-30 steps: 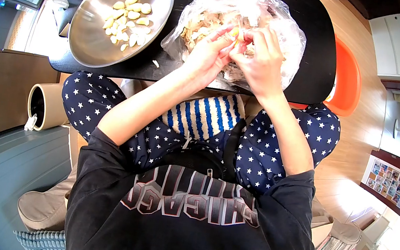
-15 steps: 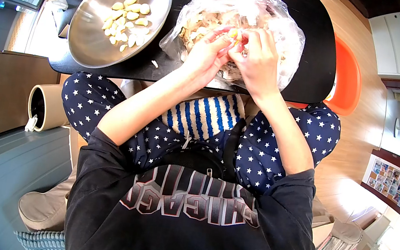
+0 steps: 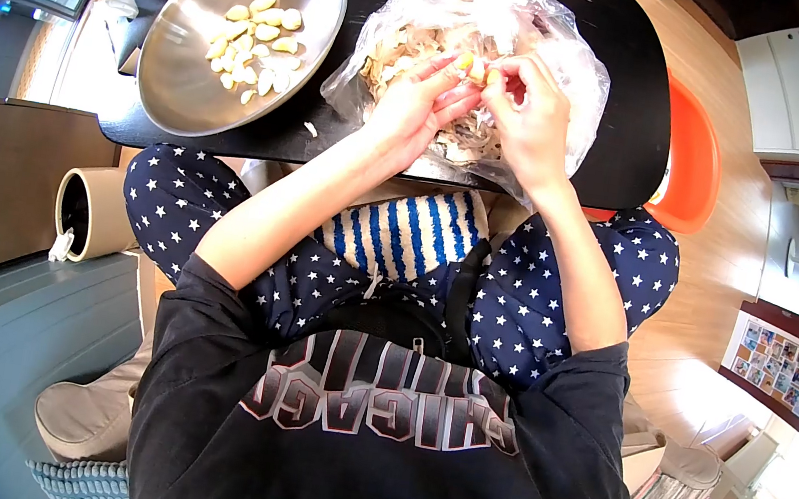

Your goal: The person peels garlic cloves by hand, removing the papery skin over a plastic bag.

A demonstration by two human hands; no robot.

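Over an open clear plastic bag (image 3: 585,92) of papery garlic skins (image 3: 392,52), both hands work close together. My left hand (image 3: 408,109) is closed with a yellowish garlic clove (image 3: 465,60) at its fingertips. Just to the right, my right hand (image 3: 535,126) has thumb and fingers pinched together; a pale bit shows by its tips, too small to name. A steel bowl (image 3: 171,68) on the left holds several peeled garlic cloves (image 3: 267,32), heaped toward its middle.
The bowl and bag stand on a black table (image 3: 637,129). A small white scrap (image 3: 310,129) lies between them near the front edge. An orange tub (image 3: 691,157) is on the floor to the right. A blue-striped cloth (image 3: 406,235) rests on my lap.
My right hand has drawn slightly to the right, opening a small gap from the left. The clove now shows more plainly at the left fingertips.
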